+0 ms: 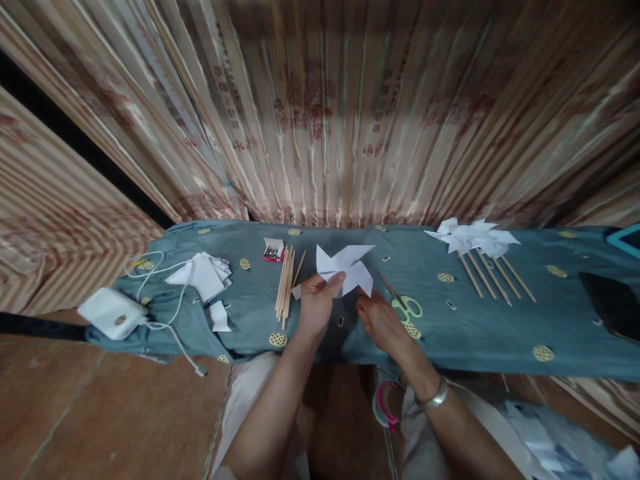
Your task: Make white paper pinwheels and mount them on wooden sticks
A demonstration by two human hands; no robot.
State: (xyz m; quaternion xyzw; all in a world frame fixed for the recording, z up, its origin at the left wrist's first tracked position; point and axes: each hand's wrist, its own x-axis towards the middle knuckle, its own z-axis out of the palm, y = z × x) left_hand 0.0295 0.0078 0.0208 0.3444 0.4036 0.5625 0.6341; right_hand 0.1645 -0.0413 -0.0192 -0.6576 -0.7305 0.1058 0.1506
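Note:
A white paper pinwheel point(350, 265) is held above the cloth-covered table by my left hand point(319, 300), whose thumb presses on its lower left part. My right hand point(383, 323), with curled fingers, is just below the pinwheel's lower right blade; whatever its fingertips hold, if anything, is too small to make out. Green-handled scissors point(406, 307) lie beside my right hand. To the left of my left hand are several wooden sticks point(284, 287) and a small red box point(273, 251) of metal pins.
Folded white papers point(204, 277) and a white device point(114, 313) with cables lie at the left of the table point(320, 347). Finished pinwheels on sticks point(475, 237) rest at the right, near a dark phone point(613, 303). A curtain point(320, 120) hangs behind.

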